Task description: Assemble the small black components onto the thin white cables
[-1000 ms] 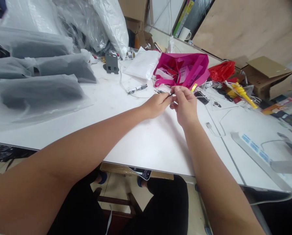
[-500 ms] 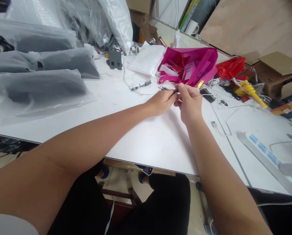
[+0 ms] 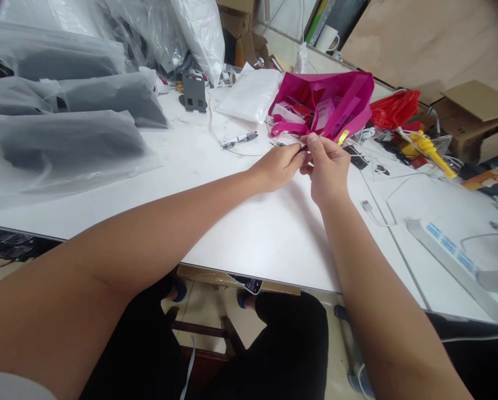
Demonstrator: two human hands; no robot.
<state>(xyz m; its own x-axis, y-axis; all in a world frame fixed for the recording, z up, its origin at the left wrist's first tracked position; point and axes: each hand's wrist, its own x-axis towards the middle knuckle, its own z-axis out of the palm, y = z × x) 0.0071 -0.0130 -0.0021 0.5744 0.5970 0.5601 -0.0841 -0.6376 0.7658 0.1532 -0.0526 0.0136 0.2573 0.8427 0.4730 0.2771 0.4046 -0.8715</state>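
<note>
My left hand (image 3: 277,166) and my right hand (image 3: 329,166) meet above the white table (image 3: 249,239), in front of the pink bag. Between their fingertips is a thin black object (image 3: 302,148), mostly hidden, so its kind does not show. The left fingers are wrapped round one end of it. On the right, thumb and forefinger pinch the other end. A pen (image 3: 239,140) lies on the tabletop beyond my left hand, beside a thin white cable. A small yellow tag (image 3: 342,137) shows just behind my right hand.
Behind the hands the pink bag (image 3: 359,105) holds boxes and papers. Grey plastic packages (image 3: 74,147) cover the left side, with a white padded envelope (image 3: 253,91) and a dark metal bracket (image 3: 194,91) farther back. To the right lie a USB cable (image 3: 366,206) and a power strip (image 3: 444,244).
The view has tilted slightly, so the table things sit a little higher. My right hand has shifted slightly right; both hands keep their hold on the thin black object.
</note>
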